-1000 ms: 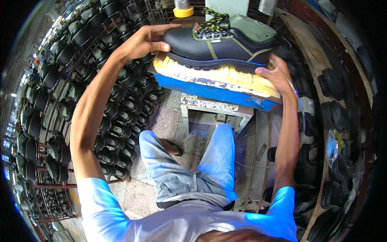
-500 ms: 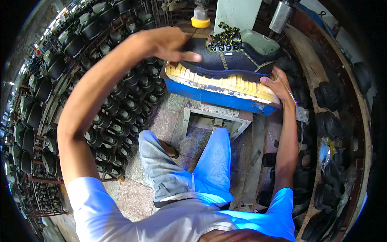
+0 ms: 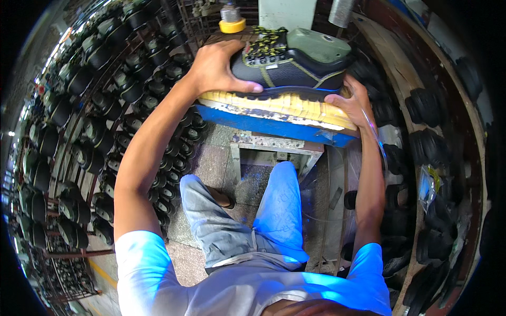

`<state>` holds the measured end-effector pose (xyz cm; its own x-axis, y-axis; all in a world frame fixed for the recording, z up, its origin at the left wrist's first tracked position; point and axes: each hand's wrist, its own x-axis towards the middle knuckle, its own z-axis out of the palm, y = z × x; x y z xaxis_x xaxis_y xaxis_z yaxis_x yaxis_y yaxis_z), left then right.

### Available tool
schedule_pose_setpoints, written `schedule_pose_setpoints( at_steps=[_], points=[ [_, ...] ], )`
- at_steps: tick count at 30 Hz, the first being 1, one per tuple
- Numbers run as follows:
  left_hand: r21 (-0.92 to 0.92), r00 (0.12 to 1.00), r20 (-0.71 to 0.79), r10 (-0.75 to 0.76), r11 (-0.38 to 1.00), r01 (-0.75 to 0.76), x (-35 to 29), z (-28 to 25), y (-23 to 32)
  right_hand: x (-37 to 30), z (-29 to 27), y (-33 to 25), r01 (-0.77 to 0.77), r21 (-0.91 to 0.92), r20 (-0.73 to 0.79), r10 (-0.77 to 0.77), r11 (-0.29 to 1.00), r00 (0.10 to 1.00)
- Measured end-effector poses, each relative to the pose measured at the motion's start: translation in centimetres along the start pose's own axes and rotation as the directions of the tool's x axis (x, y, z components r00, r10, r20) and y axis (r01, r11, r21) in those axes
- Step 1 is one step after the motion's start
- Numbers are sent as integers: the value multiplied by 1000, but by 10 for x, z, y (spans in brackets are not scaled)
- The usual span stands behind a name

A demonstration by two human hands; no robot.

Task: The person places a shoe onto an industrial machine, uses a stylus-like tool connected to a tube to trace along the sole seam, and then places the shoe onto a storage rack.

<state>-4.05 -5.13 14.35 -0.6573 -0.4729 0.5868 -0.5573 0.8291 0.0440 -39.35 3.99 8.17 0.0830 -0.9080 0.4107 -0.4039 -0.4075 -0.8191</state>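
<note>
A black leather shoe (image 3: pixel 287 73) with yellow stitching and black-and-yellow laces (image 3: pixel 265 45) lies across a yellow ridged pad (image 3: pixel 274 103) with a blue base (image 3: pixel 263 124). A green shoe last (image 3: pixel 319 43) fills its opening. My left hand (image 3: pixel 217 68) is wrapped round the toe end, thumb along the near side just above the sole, and hides the toe. At the heel end, my right hand (image 3: pixel 353 101) curls round the back of the shoe, its thumb by the sole edge. The fingers behind the heel are partly hidden.
Racks of shoes on lasts (image 3: pixel 74 208) stand to the left. On the right, a wooden shelf (image 3: pixel 398 87) carries black soles (image 3: pixel 424 108) and a small clear packet (image 3: pixel 428 187). Behind the shoe are a yellow-ringed fitting (image 3: pixel 232 25), a metal cylinder (image 3: pixel 341 12) and a pale post (image 3: pixel 287 13).
My left hand has come down from above the toe and closed round it. The right hand remains at the heel. The whole view has shifted slightly.
</note>
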Motion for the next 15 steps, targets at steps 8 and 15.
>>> schedule_pose_setpoints(
  at_steps=[8,15],
  points=[
    [79,967,251,36,995,-58,25,-11,-9,-12,5,-1,-88,77,30,86,993,996],
    [-557,932,324,-160,765,325,-13,-25,-36,-6,10,-3,-67,52,13,66,996,998]
  ],
)
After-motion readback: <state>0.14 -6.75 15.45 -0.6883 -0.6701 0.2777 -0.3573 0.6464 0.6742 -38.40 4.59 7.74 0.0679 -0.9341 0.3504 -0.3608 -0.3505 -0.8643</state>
